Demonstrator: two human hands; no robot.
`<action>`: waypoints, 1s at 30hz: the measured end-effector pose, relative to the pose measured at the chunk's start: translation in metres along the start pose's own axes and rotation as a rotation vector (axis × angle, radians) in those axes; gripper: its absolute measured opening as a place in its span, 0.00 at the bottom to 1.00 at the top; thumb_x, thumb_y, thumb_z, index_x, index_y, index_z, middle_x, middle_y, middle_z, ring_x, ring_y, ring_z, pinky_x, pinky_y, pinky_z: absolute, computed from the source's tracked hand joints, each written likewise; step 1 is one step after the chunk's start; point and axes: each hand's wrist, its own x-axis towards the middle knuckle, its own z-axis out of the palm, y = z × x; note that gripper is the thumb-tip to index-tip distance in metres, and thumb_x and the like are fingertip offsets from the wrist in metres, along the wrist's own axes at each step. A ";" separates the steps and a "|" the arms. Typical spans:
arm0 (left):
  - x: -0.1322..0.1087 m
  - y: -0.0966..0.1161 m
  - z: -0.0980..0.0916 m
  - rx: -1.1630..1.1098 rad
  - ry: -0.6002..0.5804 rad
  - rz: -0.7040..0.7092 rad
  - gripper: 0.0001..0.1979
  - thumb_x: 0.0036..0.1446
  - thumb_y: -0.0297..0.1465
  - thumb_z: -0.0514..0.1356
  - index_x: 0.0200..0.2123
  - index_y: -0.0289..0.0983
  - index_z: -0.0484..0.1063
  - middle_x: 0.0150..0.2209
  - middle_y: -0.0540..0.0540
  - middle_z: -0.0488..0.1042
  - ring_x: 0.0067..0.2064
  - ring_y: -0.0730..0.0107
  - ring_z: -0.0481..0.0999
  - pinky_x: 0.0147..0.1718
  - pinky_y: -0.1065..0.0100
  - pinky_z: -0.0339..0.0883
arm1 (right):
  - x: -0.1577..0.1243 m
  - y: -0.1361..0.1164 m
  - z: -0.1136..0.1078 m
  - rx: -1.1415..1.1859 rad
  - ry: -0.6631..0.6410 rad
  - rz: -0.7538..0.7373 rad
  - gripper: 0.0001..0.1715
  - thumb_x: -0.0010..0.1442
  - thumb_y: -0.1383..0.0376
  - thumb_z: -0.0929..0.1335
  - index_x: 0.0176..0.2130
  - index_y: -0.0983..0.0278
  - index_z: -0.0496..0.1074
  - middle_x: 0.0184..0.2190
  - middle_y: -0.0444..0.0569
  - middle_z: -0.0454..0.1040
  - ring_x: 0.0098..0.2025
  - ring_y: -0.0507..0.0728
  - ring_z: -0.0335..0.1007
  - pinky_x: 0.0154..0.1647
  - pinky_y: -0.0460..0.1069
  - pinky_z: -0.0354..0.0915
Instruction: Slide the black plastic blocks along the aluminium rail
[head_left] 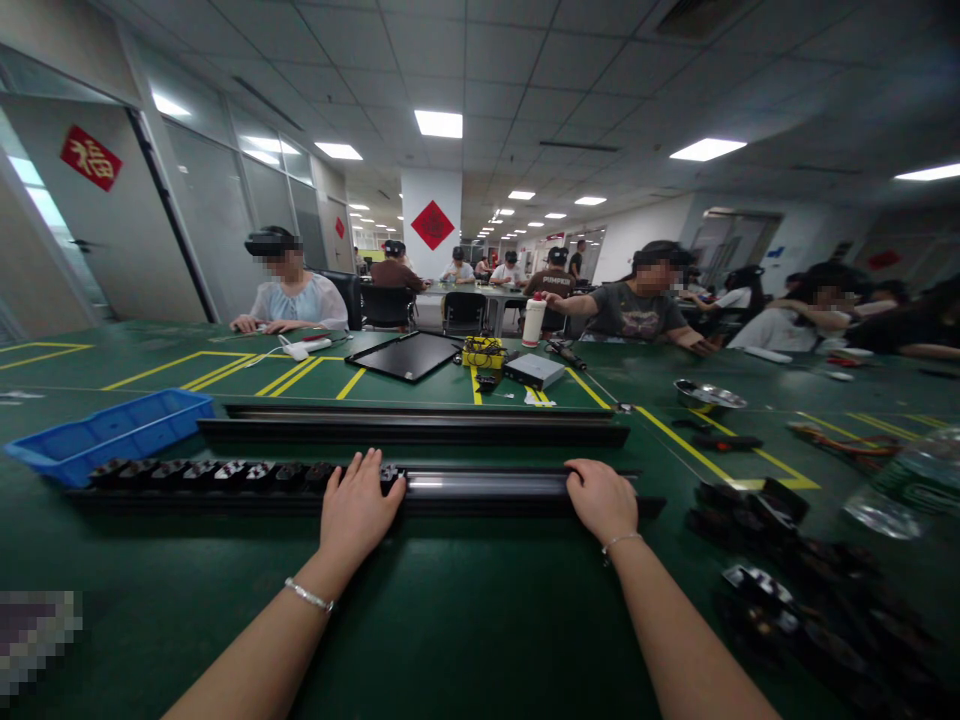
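Note:
A long black rail (480, 490) lies across the green table in front of me. Black socket-like modules (231, 470) sit in a row along its left part, while its shiny channel shows bare between my hands. My left hand (356, 510) lies over the right end of the row, fingers stretched forward and thumb out beside the last module. Near the rail's right end, my right hand (604, 498) has its fingers curled over the rail; their tips are hidden. A second black rail (412, 428) lies parallel just behind.
A blue bin (112, 430) stands at left. Loose black parts (817, 590) are heaped at right, near a clear plastic bottle (915, 485) and a metal bowl (709, 395). Farther back are a black tray (405, 356), a grey box (534, 372) and seated people across the table.

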 end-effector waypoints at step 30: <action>-0.002 0.003 -0.008 0.003 -0.029 0.014 0.30 0.58 0.45 0.47 0.60 0.39 0.57 0.58 0.44 0.65 0.61 0.57 0.59 0.59 0.51 0.47 | 0.001 0.003 0.005 0.031 0.031 -0.012 0.22 0.57 0.65 0.57 0.43 0.61 0.74 0.47 0.46 0.74 0.51 0.56 0.65 0.51 0.51 0.57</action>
